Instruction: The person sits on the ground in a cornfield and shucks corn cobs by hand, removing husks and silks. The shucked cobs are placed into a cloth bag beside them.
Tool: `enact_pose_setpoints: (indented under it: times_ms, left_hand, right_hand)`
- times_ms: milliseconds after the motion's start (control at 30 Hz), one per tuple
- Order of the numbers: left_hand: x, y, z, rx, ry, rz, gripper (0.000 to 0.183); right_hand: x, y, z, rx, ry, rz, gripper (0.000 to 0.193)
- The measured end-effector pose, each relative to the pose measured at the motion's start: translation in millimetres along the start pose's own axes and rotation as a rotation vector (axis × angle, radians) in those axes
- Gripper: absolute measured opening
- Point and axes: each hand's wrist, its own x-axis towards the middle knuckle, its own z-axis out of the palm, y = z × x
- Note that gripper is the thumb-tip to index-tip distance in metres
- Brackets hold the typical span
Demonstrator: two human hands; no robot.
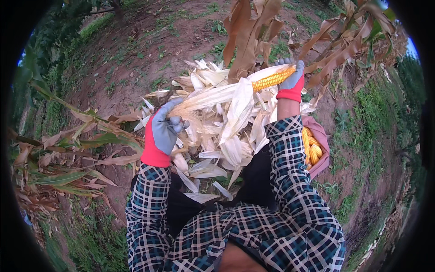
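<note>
A partly husked ear of corn (pixel 273 79) shows bright yellow kernels at the upper middle right. My right hand (pixel 292 81), in a grey and red glove, is closed round its right end. Pale husk (pixel 213 97) stretches from the ear leftward, and one loose leaf of it hangs down. At the husk's far left end my left hand (pixel 164 128), gloved the same way, is closed on it, with fine tan silk (pixel 186 110) beside the fingers. Its exact grip is partly hidden by the glove.
Under the ear lies a heap of stripped husks (pixel 208 170). A pinkish sack (pixel 322 165) by my right forearm holds several husked yellow ears (pixel 313 154). Dry corn stalks (pixel 247 36) stand ahead, and more leafy stalks (pixel 86 140) lean at left. Brown soil has patchy grass.
</note>
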Motion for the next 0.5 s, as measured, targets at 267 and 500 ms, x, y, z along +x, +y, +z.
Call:
enact_pose_setpoints:
  times_ms: [267, 500]
  left_hand:
    - [13.9, 3.9, 17.7, 0.435, 0.245, 0.344, 0.038]
    - [13.5, -62.1, 24.4, 1.365, -0.031, -0.047, 0.055]
  right_hand:
    - [-55.5, 8.3, 31.3, -0.412, -0.036, -0.419, 0.018]
    - [-83.1, 2.7, 50.2, -0.284, -0.137, -0.247, 0.021]
